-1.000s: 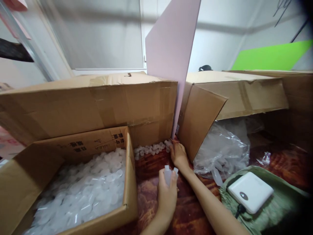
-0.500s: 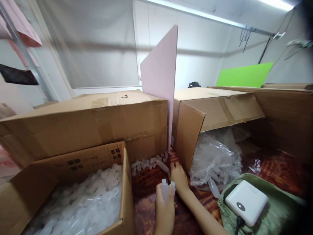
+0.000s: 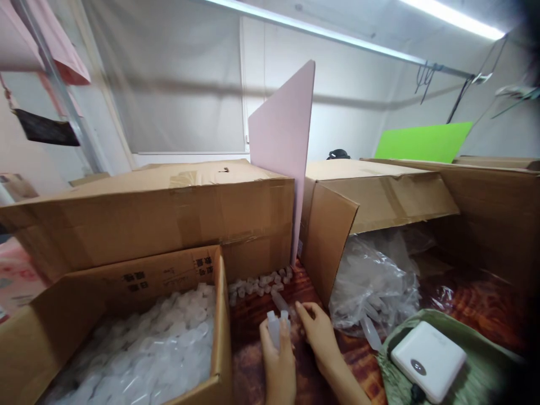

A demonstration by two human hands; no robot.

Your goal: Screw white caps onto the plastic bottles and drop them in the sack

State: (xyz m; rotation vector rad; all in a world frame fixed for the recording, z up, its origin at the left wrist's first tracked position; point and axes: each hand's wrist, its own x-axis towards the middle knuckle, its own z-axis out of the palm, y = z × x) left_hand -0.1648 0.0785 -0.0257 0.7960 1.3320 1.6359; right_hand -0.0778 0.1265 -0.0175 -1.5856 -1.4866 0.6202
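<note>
My left hand (image 3: 279,360) is closed around a pair of small translucent plastic bottles (image 3: 274,331), their narrow necks pointing up. Just to its right, my right hand (image 3: 320,337) hovers over the table with bent fingers apart, and I see nothing between them. A similar bottle (image 3: 279,301) lies on the red-brown table (image 3: 248,343) beyond my hands. Behind it, small translucent caps (image 3: 261,283) are scattered along the base of a cardboard box. More such pieces (image 3: 156,349) fill the open carton (image 3: 221,326) on the left.
A clear plastic bag (image 3: 373,275) of bottles spills from an open cardboard box (image 3: 388,194) at right, one bottle (image 3: 371,333) poking out. A white device (image 3: 428,360) with a cable rests on green cloth (image 3: 394,360). A pink panel (image 3: 291,135) stands between the large boxes.
My right hand has drawn back from the table near the lying bottle, toward me. My left hand, still holding the bottles, has shifted slightly left. The camera view has tilted up a little.
</note>
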